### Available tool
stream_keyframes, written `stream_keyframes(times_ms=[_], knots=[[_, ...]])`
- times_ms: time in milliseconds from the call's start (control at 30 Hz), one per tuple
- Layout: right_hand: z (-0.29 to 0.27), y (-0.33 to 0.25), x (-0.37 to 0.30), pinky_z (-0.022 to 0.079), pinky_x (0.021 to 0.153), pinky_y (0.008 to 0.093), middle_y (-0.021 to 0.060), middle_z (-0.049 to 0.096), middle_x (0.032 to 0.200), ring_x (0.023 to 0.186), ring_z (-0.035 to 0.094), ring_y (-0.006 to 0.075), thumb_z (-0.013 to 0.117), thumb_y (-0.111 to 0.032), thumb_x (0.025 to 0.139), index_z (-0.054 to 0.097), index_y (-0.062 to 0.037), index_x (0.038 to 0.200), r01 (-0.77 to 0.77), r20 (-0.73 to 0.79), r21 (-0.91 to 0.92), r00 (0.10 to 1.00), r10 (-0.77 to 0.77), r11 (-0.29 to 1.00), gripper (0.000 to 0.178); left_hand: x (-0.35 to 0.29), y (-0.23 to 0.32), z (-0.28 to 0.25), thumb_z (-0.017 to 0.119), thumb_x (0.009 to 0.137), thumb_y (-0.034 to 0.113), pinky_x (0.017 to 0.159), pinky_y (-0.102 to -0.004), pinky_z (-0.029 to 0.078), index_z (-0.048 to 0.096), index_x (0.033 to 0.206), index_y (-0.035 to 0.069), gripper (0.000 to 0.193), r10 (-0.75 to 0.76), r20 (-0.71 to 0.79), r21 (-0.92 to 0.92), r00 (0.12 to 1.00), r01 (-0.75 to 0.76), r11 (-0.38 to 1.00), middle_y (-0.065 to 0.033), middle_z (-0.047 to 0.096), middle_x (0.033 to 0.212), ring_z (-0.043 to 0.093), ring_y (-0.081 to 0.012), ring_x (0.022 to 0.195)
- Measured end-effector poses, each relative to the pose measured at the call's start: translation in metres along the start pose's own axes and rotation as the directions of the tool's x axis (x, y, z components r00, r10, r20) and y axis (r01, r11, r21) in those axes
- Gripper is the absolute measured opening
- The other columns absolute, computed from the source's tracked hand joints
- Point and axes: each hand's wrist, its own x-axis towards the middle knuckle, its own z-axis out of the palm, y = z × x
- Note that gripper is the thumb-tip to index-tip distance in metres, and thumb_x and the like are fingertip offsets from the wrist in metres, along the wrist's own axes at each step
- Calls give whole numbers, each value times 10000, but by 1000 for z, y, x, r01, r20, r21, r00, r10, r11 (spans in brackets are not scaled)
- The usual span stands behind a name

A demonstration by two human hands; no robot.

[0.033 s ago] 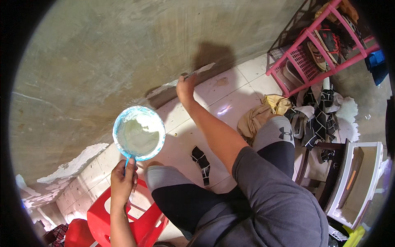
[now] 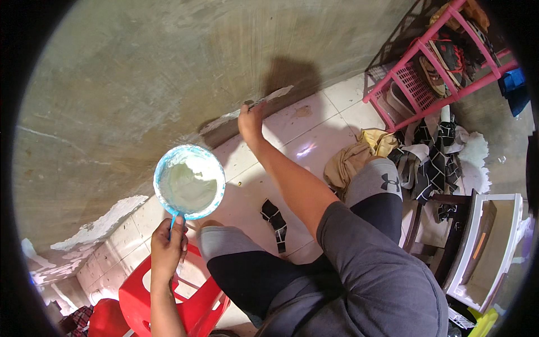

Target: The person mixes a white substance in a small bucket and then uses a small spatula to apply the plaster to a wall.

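- In the head view, where's the pale, creamy paste [image 2: 191, 184]?
- Near left, in the round blue plastic dipper [image 2: 193, 214]; the left hand [image 2: 169, 242] grips its handle [image 2: 174, 219].
- And the right hand [image 2: 250, 123]?
- Farther off, by the rough grey wall [image 2: 140, 78], curled; around what, I can't tell.
- Risk?
- A turned left wrist could tip the dipper, spilling paste onto the pale tiled floor [image 2: 247, 196].

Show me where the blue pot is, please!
In the head view, the blue pot is left of centre, held by its handle in the left hand, just above the red stool in the picture.
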Motion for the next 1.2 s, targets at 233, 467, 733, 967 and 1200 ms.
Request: stream_keyframes(times_ms=[233,467,733,967,1200], knots=[[-33,12,-7,199,1184,415,426,240,1465,1401,256,479,422,-226,947,126,202,1437,-151,-84,134,983,163,979,715,-3,-1,-3,574,984,435,371,-238,273,546,811,23,448,9,-14,-12,1000,-9,1000,8,448,523,372,-64,402],[-36,16,16,188,1190,416,428,188,1482,1403,246,484,430,-253,947,123,210,1429,-138,87,18,987,136,990,736,-2,2,-1,577,983,434,373,-236,277,540,798,34,442,-10,-13,6,1000,10,1000,4,456,528,378,-63,405],[-30,-26,-53,271,1145,434,452,310,1406,1351,343,490,410,-233,934,200,214,1401,-122,98,157,989,107,980,679,-7,-6,-8,576,982,437,371,-235,276,538,801,35,442,-41,-50,1,998,41,999,7,454,523,375,-64,401],[-46,21,42,300,1128,440,460,320,1387,1334,361,496,449,-227,939,167,232,1390,-114,-36,-43,993,113,993,702,-2,-6,-6,538,1004,419,352,-238,250,564,834,21,433,1,-20,21,1000,-1,1000,3,462,532,349,-65,357],[-12,9,4,233,1173,424,464,193,1451,1391,269,492,455,-219,943,18,235,1414,73,123,-96,991,-61,993,786,-4,-6,-7,573,992,399,371,-237,272,551,814,28,412,-37,-32,4,999,37,999,5,457,527,368,-63,399]])
